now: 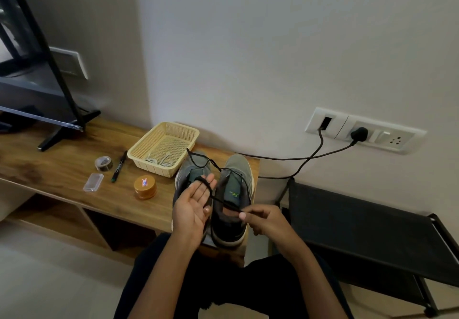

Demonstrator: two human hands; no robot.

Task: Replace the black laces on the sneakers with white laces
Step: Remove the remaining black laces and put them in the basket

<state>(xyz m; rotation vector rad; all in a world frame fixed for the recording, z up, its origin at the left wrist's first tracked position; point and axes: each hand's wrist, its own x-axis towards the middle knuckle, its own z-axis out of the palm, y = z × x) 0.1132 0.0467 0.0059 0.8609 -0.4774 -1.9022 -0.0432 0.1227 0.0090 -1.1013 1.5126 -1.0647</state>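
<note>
- Step in hand, as I judge it: taking the old lace off. The new lacing has not begun.
- The black lace (224, 202) runs taut between the hands, then loops loosely up over the toes of the sneakers (237, 167). I cannot tell whether it is threaded through any eyelet.
- The left hand (192, 207) is palm up with fingers straight. The lace lies looped across the fingers and is carried, not gripped.
- The right hand (263, 219) pinches the lace between thumb and fingertips, over the heel of the right sneaker.
- The next move calls for gathering the slack into a coil on the left fingers, keeping light tension with the right pinch. The bundle then has to go somewhere aside, and a white lace has to come out of the basket (182, 130).
- The white laces (159, 161) lie in a heap on the basket floor, just behind the sneakers.
- Counts:
- Two sneakers, side by side on the bench (62, 169), toes towards the wall.
- One black lace in view.
- White laces: tangled, so their number is unclear.
- One basket, one tape roll (103, 163), one marker (119, 167), one clear case (93, 182) and one orange jar (145, 187).
</note>
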